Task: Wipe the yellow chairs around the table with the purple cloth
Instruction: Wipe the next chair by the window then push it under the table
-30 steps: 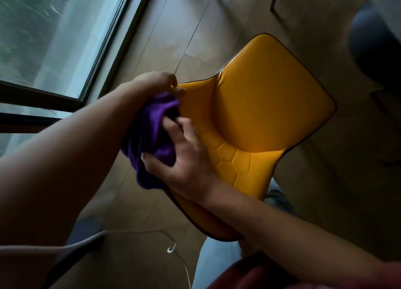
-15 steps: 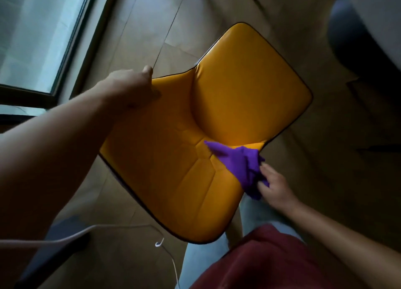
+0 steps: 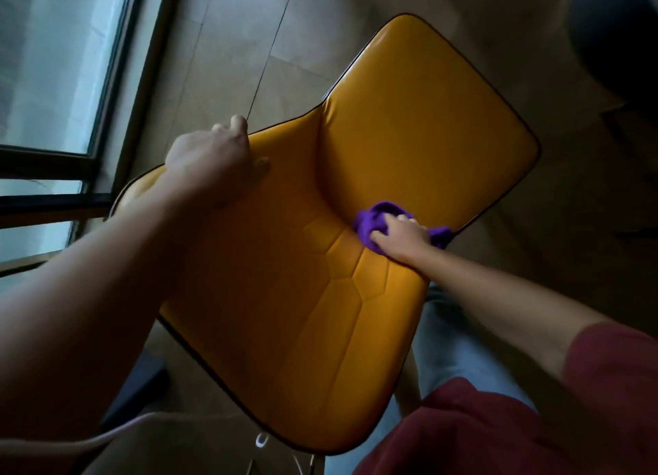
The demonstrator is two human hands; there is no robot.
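Your purple cloth (image 3: 377,221) is bunched soft and crumpled under your right hand (image 3: 400,237), whose fingers curl over it and press it into the crease where the yellow chair (image 3: 409,125) bends from seat to backrest, on the chair's right edge. Your left hand (image 3: 210,157) grips the opposite edge of the backrest to steady it. You look to be mid-wipe on this chair; next, drag the cloth across the smooth, glossy, dark-piped upholstery and along the stitched hexagon seams, above the wood-look floor (image 3: 228,39).
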